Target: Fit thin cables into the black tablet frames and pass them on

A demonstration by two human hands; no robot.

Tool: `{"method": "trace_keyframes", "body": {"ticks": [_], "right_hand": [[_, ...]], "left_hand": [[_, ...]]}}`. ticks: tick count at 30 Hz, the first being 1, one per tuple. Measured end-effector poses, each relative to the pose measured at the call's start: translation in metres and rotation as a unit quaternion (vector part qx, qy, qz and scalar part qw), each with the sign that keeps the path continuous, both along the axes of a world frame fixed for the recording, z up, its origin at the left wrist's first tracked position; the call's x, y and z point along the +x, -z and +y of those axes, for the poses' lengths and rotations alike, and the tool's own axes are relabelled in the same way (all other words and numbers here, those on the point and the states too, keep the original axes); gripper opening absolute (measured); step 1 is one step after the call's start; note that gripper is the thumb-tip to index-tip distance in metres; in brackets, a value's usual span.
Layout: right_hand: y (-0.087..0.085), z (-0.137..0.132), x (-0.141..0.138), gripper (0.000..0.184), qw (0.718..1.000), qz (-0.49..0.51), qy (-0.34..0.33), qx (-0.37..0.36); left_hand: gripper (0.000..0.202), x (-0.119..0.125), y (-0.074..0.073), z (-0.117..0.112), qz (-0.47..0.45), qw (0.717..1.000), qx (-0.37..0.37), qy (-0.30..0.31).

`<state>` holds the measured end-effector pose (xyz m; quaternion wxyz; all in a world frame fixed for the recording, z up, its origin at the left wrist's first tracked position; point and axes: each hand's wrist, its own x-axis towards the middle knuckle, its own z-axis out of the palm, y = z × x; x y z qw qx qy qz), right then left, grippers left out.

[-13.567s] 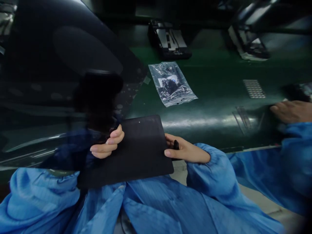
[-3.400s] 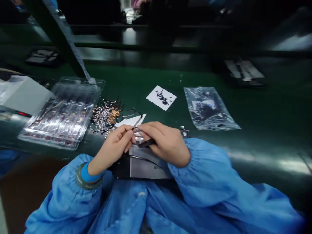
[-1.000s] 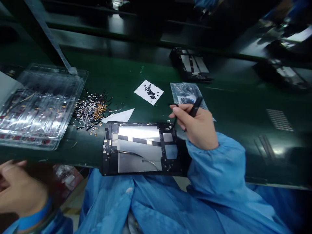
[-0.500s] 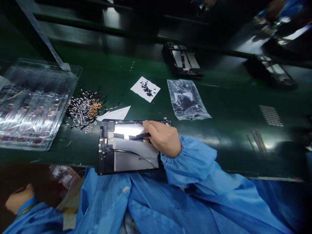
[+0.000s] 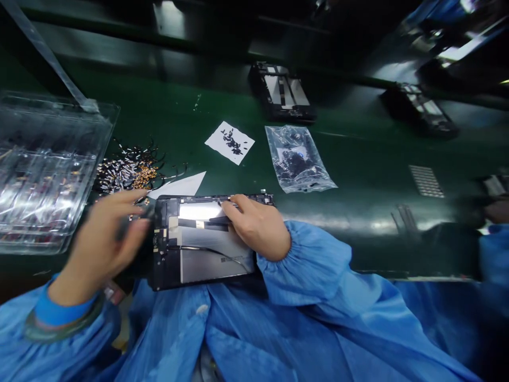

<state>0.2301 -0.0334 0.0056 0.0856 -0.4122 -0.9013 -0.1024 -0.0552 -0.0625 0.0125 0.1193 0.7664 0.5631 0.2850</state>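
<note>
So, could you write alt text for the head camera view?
A person's right hand holds a thin black tool on an open black tablet frame at the edge of a green belt; the blurred left hand is at the frame's left edge. A clear plastic bag lies beyond.

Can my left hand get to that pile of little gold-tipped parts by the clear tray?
Probably yes: the left hand, at the left edge of the tablet frame, is close to the pile of parts, and nothing covers it.

Dim overhead light glares off the belt (image 5: 358, 159); left hand (image 5: 105, 239) motion-blurred; edges warped.
</note>
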Motion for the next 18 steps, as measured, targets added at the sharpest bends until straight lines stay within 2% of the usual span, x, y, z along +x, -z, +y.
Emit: {"method": "trace_keyframes", "body": {"ticks": [2,4,5,7,11,18], "right_hand": [[-0.001,0.0,-0.001,0.022,1.0,0.0,0.001,0.005],[-0.001,0.0,-0.002,0.024,1.0,0.009,0.006,0.021],[0.0,0.001,-0.002,0.025,0.999,0.015,0.008,0.03],[0.003,0.001,-0.001,0.025,0.999,0.028,0.002,0.044],[0.008,0.001,0.005,0.025,0.998,0.047,-0.035,0.033],[-0.001,-0.009,0.025,0.032,0.996,0.077,-0.032,-0.017]], "left_hand": [[0.018,0.029,-0.001,0.019,0.046,0.986,0.016,0.156],[0.023,0.052,0.001,0.034,0.086,0.968,0.031,0.234],[0.025,0.06,0.002,0.039,0.103,0.961,0.038,0.253],[0.027,0.069,0.006,0.045,0.136,0.95,0.048,0.276],[0.031,0.069,0.01,0.047,0.165,0.937,0.047,0.304],[0.046,0.069,0.01,0.046,0.179,0.939,0.024,0.292]]}}
